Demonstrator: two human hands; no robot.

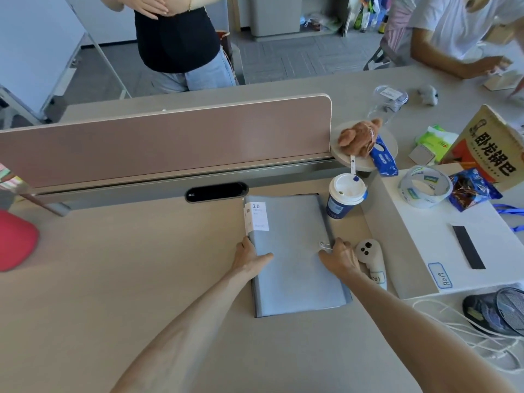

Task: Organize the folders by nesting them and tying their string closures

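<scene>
A grey-blue folder (pixel 295 268) lies flat on the beige desk (pixel 127 279), with a white label (pixel 256 217) at its far left corner. My left hand (pixel 251 258) grips the folder's left edge, thumb on top of the cover. My right hand (pixel 338 258) rests on the right edge, fingers beside the thin string closure (pixel 325 245). Whether other folders sit inside it is hidden.
A lidded coffee cup (pixel 344 195) stands just beyond the folder's right corner. A white controller (pixel 371 259) lies right of my right hand. Tape roll (pixel 425 185), snack bags and white cord (pixel 482 341) crowd the right. A brown divider (pixel 170 143) runs behind. Two people stand beyond.
</scene>
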